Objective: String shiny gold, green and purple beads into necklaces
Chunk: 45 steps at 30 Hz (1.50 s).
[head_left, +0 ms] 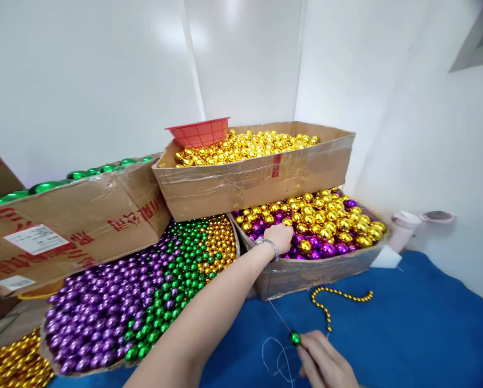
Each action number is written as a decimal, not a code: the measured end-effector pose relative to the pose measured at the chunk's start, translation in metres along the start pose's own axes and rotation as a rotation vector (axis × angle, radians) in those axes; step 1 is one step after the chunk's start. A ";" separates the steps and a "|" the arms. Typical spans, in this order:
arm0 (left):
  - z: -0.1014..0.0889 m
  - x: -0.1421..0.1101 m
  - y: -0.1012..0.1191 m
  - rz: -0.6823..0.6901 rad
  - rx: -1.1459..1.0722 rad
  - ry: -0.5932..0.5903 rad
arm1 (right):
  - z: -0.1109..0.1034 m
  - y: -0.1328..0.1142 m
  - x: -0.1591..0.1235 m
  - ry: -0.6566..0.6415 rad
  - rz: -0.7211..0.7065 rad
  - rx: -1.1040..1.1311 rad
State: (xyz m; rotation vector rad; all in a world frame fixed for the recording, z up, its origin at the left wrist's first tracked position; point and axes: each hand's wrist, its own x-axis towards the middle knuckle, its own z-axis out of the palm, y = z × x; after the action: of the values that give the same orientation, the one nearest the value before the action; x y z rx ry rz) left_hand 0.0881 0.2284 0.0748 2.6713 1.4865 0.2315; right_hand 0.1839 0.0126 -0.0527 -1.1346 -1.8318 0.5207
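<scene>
My left hand [279,238], with a bracelet [269,247] at the wrist, reaches into the lower cardboard box [317,276] of shiny gold beads [326,218] and purple beads [328,250]. Its fingers curl down among them; whatever they pinch is hidden. Low in the view, my right hand [324,360] is closed on a green bead [294,338] at its fingertips. A thin straight piece of thread or wire [279,314] sticks out from this bead toward the box. Loops of clear thread [277,355] hang beside the hand.
A strand of small gold beads [326,296] lies on the blue cloth [431,318]. Above stands a box [257,186] of gold beads with a red basket [201,133]. Purple beads [104,302] and green beads [184,275] fill a container left, below a box [88,215] of green ornaments.
</scene>
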 end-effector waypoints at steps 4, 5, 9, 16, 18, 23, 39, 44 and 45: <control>-0.003 -0.004 -0.011 0.019 0.002 -0.001 | -0.005 -0.003 0.001 -0.091 -0.015 -0.002; -0.006 -0.006 -0.012 0.030 -0.006 0.000 | -0.006 -0.005 0.002 -0.095 -0.020 -0.009; -0.011 -0.012 -0.006 0.072 -0.072 0.018 | -0.006 -0.009 0.002 -0.046 -0.020 -0.033; -0.005 -0.016 0.030 0.143 -0.304 0.108 | -0.007 -0.013 0.001 -0.057 -0.077 -0.061; -0.011 -0.027 0.029 0.148 -0.363 0.163 | -0.012 -0.016 0.002 -0.053 -0.094 -0.062; -0.027 -0.103 0.001 0.052 -1.137 0.252 | -0.026 -0.022 -0.002 0.011 -0.117 -0.102; 0.027 -0.270 -0.032 -0.502 -1.904 0.376 | 0.005 -0.034 -0.016 -0.186 -0.237 -0.213; 0.024 -0.278 -0.035 -0.471 -1.867 0.401 | 0.006 -0.038 -0.015 -0.235 -0.228 -0.233; 0.024 -0.279 -0.035 -0.463 -1.856 0.396 | 0.006 -0.038 -0.015 -0.239 -0.232 -0.241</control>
State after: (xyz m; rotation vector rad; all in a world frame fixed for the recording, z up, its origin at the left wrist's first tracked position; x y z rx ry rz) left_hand -0.0820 0.0100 0.0198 0.7974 0.8881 1.2832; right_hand 0.1626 -0.0188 -0.0354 -1.0302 -2.2487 0.3172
